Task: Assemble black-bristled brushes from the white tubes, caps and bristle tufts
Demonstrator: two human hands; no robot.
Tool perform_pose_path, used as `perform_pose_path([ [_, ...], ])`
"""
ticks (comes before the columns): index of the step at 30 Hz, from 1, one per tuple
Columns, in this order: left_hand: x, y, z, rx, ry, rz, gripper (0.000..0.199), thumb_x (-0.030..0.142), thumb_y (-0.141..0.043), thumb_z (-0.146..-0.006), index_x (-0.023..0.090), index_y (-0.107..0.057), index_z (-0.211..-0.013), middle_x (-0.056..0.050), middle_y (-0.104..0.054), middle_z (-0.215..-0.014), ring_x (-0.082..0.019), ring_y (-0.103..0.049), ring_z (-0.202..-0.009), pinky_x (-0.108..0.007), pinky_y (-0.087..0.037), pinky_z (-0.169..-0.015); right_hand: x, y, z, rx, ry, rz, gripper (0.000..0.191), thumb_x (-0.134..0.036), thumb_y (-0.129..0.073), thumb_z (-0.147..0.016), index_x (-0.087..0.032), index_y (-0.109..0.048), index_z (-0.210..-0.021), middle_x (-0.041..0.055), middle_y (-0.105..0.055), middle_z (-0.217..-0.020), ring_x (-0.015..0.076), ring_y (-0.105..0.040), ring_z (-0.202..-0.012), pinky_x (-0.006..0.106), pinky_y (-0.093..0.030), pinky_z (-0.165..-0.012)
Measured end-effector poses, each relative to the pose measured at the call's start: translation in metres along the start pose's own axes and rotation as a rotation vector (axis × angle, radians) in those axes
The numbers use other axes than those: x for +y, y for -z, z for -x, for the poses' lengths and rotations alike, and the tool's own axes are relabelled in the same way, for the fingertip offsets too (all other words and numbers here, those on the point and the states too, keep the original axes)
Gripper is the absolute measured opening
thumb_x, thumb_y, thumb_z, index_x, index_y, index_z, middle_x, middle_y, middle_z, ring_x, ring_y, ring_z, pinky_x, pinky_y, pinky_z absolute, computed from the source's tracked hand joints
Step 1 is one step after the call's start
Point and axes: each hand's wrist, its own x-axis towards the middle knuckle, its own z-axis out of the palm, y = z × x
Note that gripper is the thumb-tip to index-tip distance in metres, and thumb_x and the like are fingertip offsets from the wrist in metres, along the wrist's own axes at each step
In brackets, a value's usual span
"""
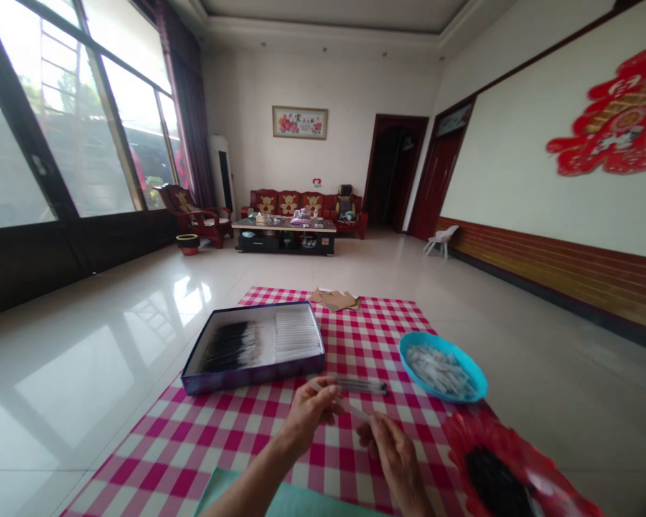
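- Checked cloth [156,459]: pink and white, spread beneath the objects listed below.
- Shallow box [247,380]: dark-sided and open, at the left of the cloth; dark slender pieces [229,346] lie in its left part, a row of white slender pieces [297,334] in its right.
- Green sheet [296,500]: at the near edge, partly under the left forearm.
- Left hand [315,403]: fingers closed on several slender rods [362,386], translucent with dark tips, which point rightward above the cloth, near the box.
- Brown cardboard pieces [335,300]: at the far edge.
- Pale strip [356,411]: thin, spanning the space between the hands; contact with the left fingers cannot be determined.
- Right hand [392,452]: thumb and fingers pinching the strip's near end.
- Blue bowl [479,378]: right of the hands, containing whitish small pieces [441,370].
- Red container [543,463]: blurred, nearer than the bowl, with black contents [495,481].
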Motion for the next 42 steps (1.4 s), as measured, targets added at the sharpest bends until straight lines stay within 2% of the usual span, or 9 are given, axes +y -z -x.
perform_pose_path([
  [4, 0.004, 0.022, 0.009, -0.196, 0.084, 0.018, 0.042, 0.047, -0.07, -0.069, 0.01, -0.066, -0.089, -0.01, -0.068, -0.079, -0.015, -0.063, -0.063, -0.02, -0.042, -0.05, 0.003, 0.0, -0.001, 0.017, -0.058, -0.073, 0.041, -0.056, -0.05, -0.082, -0.019, -0.061, -0.071, 0.0045, -0.067, -0.065, 0.0186, -0.062, -0.06, 0.025, -0.048, -0.054],
  [7, 0.017, 0.036, 0.012, -0.331, 0.077, -0.281, 0.043, 0.049, -0.056, -0.079, 0.009, -0.069, -0.089, -0.008, -0.065, -0.065, -0.015, -0.06, -0.058, -0.022, -0.04, -0.052, 0.006, 0.0, -0.001, 0.01, -0.053, -0.063, 0.039, -0.056, -0.051, -0.082, -0.019, -0.06, -0.071, 0.0039, -0.066, -0.064, 0.0183, -0.061, -0.06, 0.026, -0.048, -0.056],
  [12, 0.033, 0.022, 0.019, -0.348, -0.324, -1.213, 0.026, 0.03, -0.049, -0.085, 0.016, -0.067, -0.072, -0.002, -0.059, -0.06, -0.013, -0.053, -0.057, -0.023, -0.033, -0.055, 0.008, -0.001, -0.001, -0.027, 0.002, 0.025, 0.038, -0.053, -0.048, -0.085, -0.019, -0.059, -0.071, 0.0029, -0.064, -0.063, 0.017, -0.059, -0.06, 0.026, -0.047, -0.06],
  [15, 0.022, 0.004, 0.023, -0.307, -0.484, -1.499, 0.031, 0.029, -0.042, -0.091, 0.018, -0.063, -0.072, -0.002, -0.057, -0.064, -0.012, -0.048, -0.056, -0.024, -0.027, -0.052, 0.009, 0.0, -0.001, -0.04, -0.002, 0.017, 0.037, -0.052, -0.05, -0.084, -0.019, -0.062, -0.074, 0.0034, -0.066, -0.065, 0.0177, -0.06, -0.062, 0.027, -0.047, -0.062],
  [19, 0.005, -0.004, 0.021, -0.254, -0.686, -1.6, 0.023, 0.027, -0.041, -0.092, 0.021, -0.061, -0.082, -0.003, -0.055, -0.072, -0.015, -0.047, -0.065, -0.026, -0.029, -0.056, 0.007, 0.003, -0.002, -0.03, -0.08, -0.108, 0.043, -0.056, -0.047, -0.084, -0.017, -0.065, -0.088, 0.0045, -0.067, -0.067, 0.0193, -0.062, -0.065, 0.028, -0.047, -0.061],
  [23, 0.008, 0.001, 0.013, -0.25, -0.924, -1.646, 0.019, 0.025, -0.041, -0.093, 0.022, -0.06, -0.088, -0.002, -0.053, -0.077, -0.017, -0.043, -0.073, -0.031, -0.032, -0.068, -0.005, 0.006, -0.002, -0.093, -0.189, -0.252, 0.056, -0.063, -0.042, -0.083, -0.015, -0.066, -0.098, 0.0068, -0.07, -0.07, 0.0184, -0.062, -0.061, 0.025, -0.042, -0.051],
  [32, 0.035, -0.004, 0.005, -0.528, -1.167, -1.712, 0.022, 0.022, -0.035, -0.095, 0.017, -0.056, -0.09, -0.003, -0.05, -0.076, -0.017, -0.041, -0.074, -0.035, -0.033, -0.073, -0.009, 0.009, -0.003, -0.373, -0.289, -0.382, 0.038, -0.049, -0.054, -0.085, -0.015, -0.067, -0.075, 0.0028, -0.064, -0.064, 0.0081, -0.05, -0.049, 0.019, -0.028, -0.044],
  [37, 0.03, 0.003, 0.003, -0.549, -1.173, -1.735, 0.022, 0.019, -0.034, -0.095, 0.016, -0.055, -0.091, -0.004, -0.052, -0.076, -0.018, -0.043, -0.072, -0.032, -0.035, -0.066, -0.008, 0.005, -0.002, -0.279, -0.294, -0.443, 0.024, -0.042, -0.065, -0.079, -0.018, -0.067, -0.081, -0.0037, -0.055, -0.06, 0.0048, -0.043, -0.05, 0.017, -0.028, -0.046],
  [42, 0.024, 0.005, 0.008, -0.531, -1.005, -1.673, 0.028, 0.022, -0.034, -0.095, 0.016, -0.056, -0.079, -0.003, -0.053, -0.07, -0.014, -0.042, -0.062, -0.027, -0.031, -0.054, -0.018, 0.004, -0.001, -0.263, -0.138, -0.307, 0.027, -0.043, -0.061, -0.081, -0.018, -0.067, -0.083, -0.0014, -0.058, -0.063, 0.0073, -0.047, -0.053, 0.019, -0.035, -0.049],
])
